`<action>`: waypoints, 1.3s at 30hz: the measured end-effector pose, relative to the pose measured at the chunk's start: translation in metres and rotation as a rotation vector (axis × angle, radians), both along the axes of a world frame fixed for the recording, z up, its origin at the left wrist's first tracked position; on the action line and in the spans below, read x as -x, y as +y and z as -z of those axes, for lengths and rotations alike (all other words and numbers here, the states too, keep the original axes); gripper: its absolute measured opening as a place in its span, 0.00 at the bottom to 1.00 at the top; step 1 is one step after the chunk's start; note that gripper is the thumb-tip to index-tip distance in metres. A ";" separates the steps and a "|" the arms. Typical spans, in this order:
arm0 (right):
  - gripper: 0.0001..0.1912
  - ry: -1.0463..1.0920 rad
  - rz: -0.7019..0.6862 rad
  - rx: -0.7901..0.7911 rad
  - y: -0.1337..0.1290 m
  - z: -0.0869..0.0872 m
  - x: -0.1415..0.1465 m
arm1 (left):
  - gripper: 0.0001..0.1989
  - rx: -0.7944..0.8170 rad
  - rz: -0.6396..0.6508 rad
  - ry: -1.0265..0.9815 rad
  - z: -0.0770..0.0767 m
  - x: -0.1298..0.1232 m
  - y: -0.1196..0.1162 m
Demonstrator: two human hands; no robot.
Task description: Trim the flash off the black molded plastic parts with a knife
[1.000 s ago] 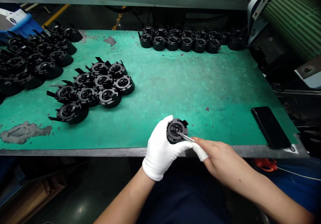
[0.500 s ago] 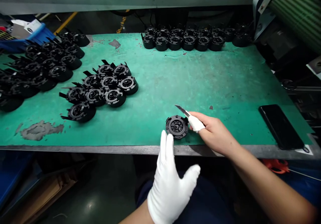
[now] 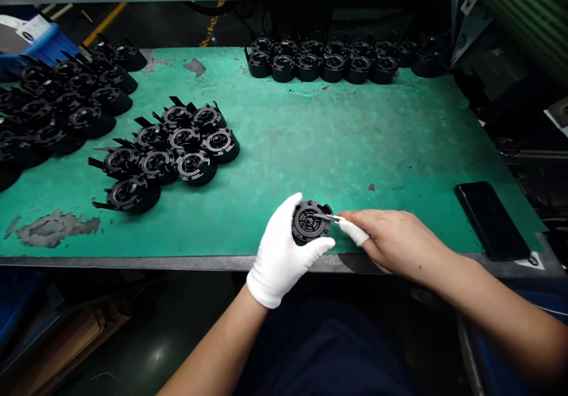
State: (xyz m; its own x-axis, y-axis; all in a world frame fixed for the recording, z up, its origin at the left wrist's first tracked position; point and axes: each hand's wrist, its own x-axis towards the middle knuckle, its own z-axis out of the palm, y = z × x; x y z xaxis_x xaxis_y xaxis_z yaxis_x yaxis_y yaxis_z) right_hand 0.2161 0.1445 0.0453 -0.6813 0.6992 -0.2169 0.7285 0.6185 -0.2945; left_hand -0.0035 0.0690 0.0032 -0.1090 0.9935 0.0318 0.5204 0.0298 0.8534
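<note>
A round black plastic part point(image 3: 309, 221) with ring-shaped ribs lies near the front edge of the green mat. My left hand point(image 3: 284, 242), in a white glove, curls around its left side, with the thumb along its near side. In my right hand point(image 3: 390, 236) is a craft knife point(image 3: 331, 217), its thin blade pointing left over the part's face. White wrapping covers the thumb of that hand. Whether the blade tip touches the part, I cannot tell.
Several similar black parts point(image 3: 190, 165) stand grouped at left, with more farther left. Two rows of them point(image 3: 332, 67) line the back. A black phone point(image 3: 492, 218) lies at right. Behind the left group is a blue bin point(image 3: 44, 47); green ribbed machinery point(image 3: 528, 23) stands at back right.
My gloved left hand has moved up and closed around the round part. The knife in my right hand has swung down from beside the part to over its face. The view has shifted slightly.
</note>
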 end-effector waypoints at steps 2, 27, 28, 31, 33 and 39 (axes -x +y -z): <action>0.24 -0.027 0.002 0.021 -0.003 -0.002 0.000 | 0.45 0.004 0.001 0.000 -0.001 0.000 -0.001; 0.21 0.272 0.189 0.157 -0.039 0.003 0.000 | 0.42 -0.125 -0.140 0.027 0.010 -0.013 -0.007; 0.21 0.259 0.194 0.130 -0.035 0.002 0.000 | 0.42 -0.130 -0.139 0.026 0.010 -0.013 -0.007; 0.21 0.174 0.156 0.043 -0.024 0.006 0.002 | 0.42 -0.123 -0.141 0.022 0.010 -0.014 -0.007; 0.21 0.136 0.135 -0.003 -0.020 0.010 0.004 | 0.41 -0.128 -0.142 0.032 0.009 -0.015 -0.006; 0.20 0.106 0.093 -0.087 -0.022 0.015 0.006 | 0.40 -0.149 -0.155 0.060 0.008 -0.016 -0.003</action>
State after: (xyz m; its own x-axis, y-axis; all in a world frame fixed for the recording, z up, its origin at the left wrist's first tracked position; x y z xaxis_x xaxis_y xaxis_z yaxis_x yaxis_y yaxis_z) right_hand 0.2102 0.1229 0.0301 -0.6284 0.7734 -0.0826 0.7515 0.5763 -0.3210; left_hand 0.0121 0.0657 -0.0044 -0.2540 0.9487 0.1881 0.5691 -0.0106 0.8222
